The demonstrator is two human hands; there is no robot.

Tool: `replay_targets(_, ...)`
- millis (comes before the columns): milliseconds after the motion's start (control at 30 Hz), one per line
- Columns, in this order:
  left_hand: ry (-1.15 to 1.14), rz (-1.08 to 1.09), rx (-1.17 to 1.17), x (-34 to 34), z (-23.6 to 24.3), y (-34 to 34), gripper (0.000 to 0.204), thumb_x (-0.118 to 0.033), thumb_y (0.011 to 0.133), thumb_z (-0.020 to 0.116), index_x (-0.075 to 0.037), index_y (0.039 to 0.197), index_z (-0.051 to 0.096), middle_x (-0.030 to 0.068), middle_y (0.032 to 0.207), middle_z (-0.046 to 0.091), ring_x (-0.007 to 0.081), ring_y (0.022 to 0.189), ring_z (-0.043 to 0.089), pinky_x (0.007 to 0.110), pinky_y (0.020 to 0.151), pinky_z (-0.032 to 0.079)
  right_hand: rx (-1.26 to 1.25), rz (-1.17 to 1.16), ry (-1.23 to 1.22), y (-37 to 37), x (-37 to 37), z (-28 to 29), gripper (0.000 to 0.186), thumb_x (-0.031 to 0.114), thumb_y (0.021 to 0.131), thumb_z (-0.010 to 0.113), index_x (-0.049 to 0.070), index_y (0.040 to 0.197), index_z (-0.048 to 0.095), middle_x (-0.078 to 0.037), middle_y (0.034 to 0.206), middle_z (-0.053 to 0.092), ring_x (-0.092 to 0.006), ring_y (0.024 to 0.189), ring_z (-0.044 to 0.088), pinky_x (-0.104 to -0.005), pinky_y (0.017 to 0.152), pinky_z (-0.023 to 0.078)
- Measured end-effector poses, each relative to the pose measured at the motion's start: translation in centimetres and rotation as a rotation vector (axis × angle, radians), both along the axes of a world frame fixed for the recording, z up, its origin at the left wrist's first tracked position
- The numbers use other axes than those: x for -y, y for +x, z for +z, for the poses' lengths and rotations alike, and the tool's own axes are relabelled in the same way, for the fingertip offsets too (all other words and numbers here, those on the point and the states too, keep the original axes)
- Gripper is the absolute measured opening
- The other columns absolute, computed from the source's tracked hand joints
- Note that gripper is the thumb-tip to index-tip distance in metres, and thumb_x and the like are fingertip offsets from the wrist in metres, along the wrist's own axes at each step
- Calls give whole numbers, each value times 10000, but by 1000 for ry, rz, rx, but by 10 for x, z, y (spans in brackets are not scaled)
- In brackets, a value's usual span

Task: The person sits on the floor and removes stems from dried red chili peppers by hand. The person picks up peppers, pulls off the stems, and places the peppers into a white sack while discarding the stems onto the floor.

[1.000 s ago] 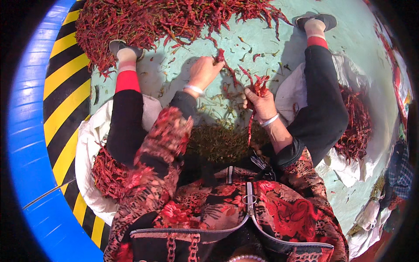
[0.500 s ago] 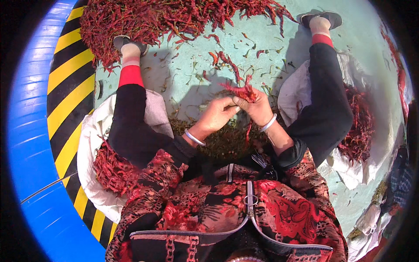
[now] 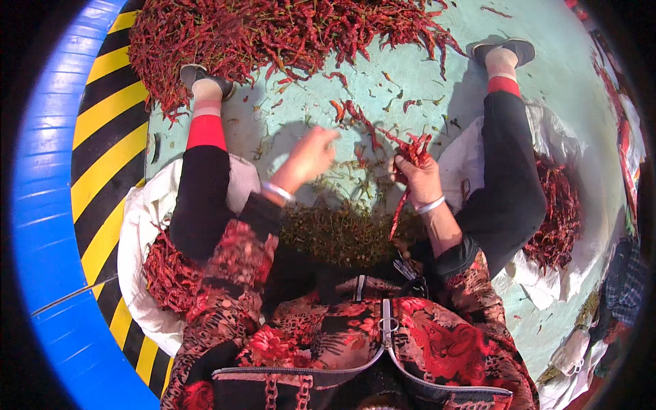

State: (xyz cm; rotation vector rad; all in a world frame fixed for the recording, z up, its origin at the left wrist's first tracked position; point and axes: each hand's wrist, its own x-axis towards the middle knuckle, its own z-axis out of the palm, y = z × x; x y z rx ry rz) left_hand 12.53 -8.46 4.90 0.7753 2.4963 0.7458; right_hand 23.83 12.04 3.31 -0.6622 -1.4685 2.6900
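A small bunch of dried red chillies (image 3: 414,149) sticks up from my right hand (image 3: 420,179), which is closed around it. One long chilli (image 3: 398,213) hangs below that hand. My left hand (image 3: 311,157) is apart from the bunch, over the pale green floor; it is blurred, with its fingers curled together, and anything in them is too small to make out. Between and below my hands lies a heap of greenish-brown stems (image 3: 342,232). A few loose chillies (image 3: 355,115) lie just beyond my hands.
A large pile of dried chillies (image 3: 273,34) spreads across the far left, touching my left shoe. White sacks holding chillies lie by my legs, the left sack (image 3: 137,266) and the right sack (image 3: 547,280). Stem bits dot the floor. A striped yellow-and-black border (image 3: 102,171) edges the left.
My hands have come apart. The left has moved left and away from the bunch; the right has shifted slightly right and nearer, still holding chillies.
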Motion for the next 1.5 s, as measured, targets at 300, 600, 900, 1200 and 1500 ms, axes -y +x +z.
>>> replay_targets(300,-132,350,-457,-60,-60,-101,222,-242,715,617,-26,743,573,183,735,589,349,708,572,411,625,445,141,111,224,-5,4,3,156,101,756,657,62,722,509,26,627,490,-69,471,427,-230,437,381)
replay_targets(600,373,92,138,-49,13,65,215,-42,795,528,-21,1008,504,113,817,570,151,766,550,300,668,440,-119,135,200,-3,15,-2,149,56,747,661,20,883,612,15,692,574,-79,553,489,-221,534,412)
replay_targets(900,608,-457,138,-41,38,95,41,-41,794,530,-20,818,555,73,719,532,212,650,536,300,596,436,102,-46,-121,-3,7,13,51,40,799,516,11,767,542,-41,637,535,-96,463,459,-225,385,349)
replay_targets(1200,190,258,-223,-50,-17,-93,358,-214,743,591,9,1017,535,195,980,568,332,887,564,388,731,459,52,34,-55,-7,-3,18,108,100,803,590,29,741,535,-30,598,524,-106,453,472,-224,399,359)
replay_targets(1500,-154,431,-362,-126,-60,-183,306,-261,764,559,16,889,535,245,909,563,406,794,568,451,705,461,130,122,83,-7,2,9,125,98,787,618,39,773,509,1,639,506,-92,529,468,-236,478,386)
